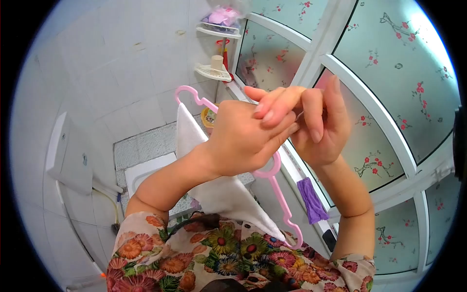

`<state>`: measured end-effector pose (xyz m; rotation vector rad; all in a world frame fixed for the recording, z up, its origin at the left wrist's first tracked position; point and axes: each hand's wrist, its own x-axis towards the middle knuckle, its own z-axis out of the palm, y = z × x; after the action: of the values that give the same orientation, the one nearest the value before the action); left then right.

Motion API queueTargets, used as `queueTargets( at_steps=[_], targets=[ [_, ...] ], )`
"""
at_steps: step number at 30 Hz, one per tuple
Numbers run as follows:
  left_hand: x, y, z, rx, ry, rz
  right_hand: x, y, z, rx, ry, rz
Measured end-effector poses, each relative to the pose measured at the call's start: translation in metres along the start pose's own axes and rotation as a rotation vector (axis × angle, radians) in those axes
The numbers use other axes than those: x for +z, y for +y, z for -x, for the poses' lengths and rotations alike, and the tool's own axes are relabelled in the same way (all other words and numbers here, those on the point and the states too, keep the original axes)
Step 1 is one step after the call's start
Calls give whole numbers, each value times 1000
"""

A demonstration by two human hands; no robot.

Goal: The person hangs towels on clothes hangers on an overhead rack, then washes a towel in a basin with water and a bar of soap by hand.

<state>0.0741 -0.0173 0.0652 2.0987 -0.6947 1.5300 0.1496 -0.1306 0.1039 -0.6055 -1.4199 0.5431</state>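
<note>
A white towel (226, 194) is draped over a pink plastic clothes hanger (278, 194), which slants across the middle of the view in front of my body. My left hand (243, 138) is closed at the hanger's middle, its back toward me, and covers that part of the hanger. Above and to the right, my right hand (326, 121) has its fingers bent toward my left hand and touching its fingers. A small shiny spot shows between the two hands, too hidden to name.
White corner shelves (214, 72) hold a bag and small items. Frosted flowered panels in a white frame (360, 92) stand close on my right, with a purple cloth (311, 200) hanging low there. A white toilet cistern (70, 151) is at the left wall.
</note>
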Motion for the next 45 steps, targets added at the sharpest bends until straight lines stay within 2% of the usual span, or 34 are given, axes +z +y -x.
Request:
queueTargets(
  at_steps=[2,3,9,13,16,17,18,19,21,23,25,26,28,29,31,34,38,42,43,45],
  targets=[
    [4,1,3,33,11,-22,0,4,7,-60,30,-17],
    [-3,6,6,-43,-144,-8,5,4,10,-78,113,9],
    [20,6,15,-55,-61,-62,-2,16,21,-183,222,49],
    [40,-4,22,10,37,-160,-12,33,28,-231,391,34],
    [49,-21,21,-156,75,-2,-35,21,17,11,151,119],
    [43,-25,21,-259,-47,74,-32,15,17,83,335,161],
    [39,-29,16,-294,-54,77,-20,5,11,158,523,199],
    [36,-35,9,-330,-60,81,-38,-12,20,261,393,303],
    [31,-57,-1,-376,-48,17,-43,-45,38,359,441,457],
    [29,-76,-16,-427,-15,53,-62,-67,80,537,336,573],
    [26,-86,-31,-488,2,156,-55,-70,108,617,312,747],
    [27,-87,-38,-490,-9,183,-48,-65,114,546,350,826],
    [33,-88,-53,-486,-48,247,-39,-64,114,553,483,863],
    [39,-92,-60,-401,-19,209,-43,-66,115,522,523,843],
    [42,-91,-78,-363,24,216,-60,-66,123,457,607,808],
    [43,-86,-106,-321,50,243,-73,-66,134,245,728,600],
    [47,-82,-132,-284,33,289,-73,-70,132,113,740,635],
    [62,-80,-163,-204,16,293,-68,-84,107,59,770,826],
    [68,-84,-172,-172,76,320,-62,-87,96,-16,867,838],
    [70,-87,-193,-218,8,369,-58,-104,82,-83,889,920]
  ],
)
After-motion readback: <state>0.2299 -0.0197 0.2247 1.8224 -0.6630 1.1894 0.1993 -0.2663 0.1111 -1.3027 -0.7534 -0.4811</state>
